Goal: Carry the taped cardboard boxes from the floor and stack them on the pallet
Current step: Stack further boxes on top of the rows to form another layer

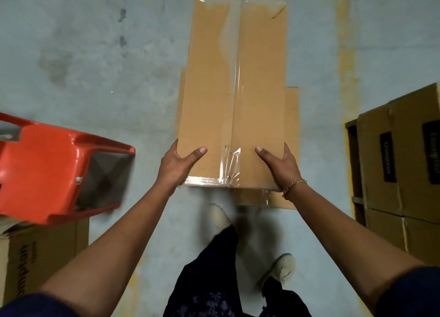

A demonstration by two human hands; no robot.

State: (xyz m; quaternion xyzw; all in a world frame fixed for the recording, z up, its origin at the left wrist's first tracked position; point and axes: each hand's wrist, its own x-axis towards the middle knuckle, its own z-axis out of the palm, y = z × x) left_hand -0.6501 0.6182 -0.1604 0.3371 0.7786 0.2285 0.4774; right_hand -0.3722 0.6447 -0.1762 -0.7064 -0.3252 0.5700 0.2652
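The fingers (175,150) of the left hand (177,165) wrap the left side of a long brown taped cardboard box (209,90) at its near end, with the thumb pressed flat on top. The right hand (281,167), with a gold chain bracelet (294,187) at its wrist, grips the right side the same way. The box stretches away from the person, lying over a second brown cardboard box (291,107) on the grey concrete floor (95,54); whether it rests on that one or is lifted off it cannot be told. To the left, an orange plastic chair (47,169) sits tilted on a printed cardboard carton (42,250). To the right stand stacked brown cartons with black labels (404,162), and a faded yellow floor line (345,54) runs past them.
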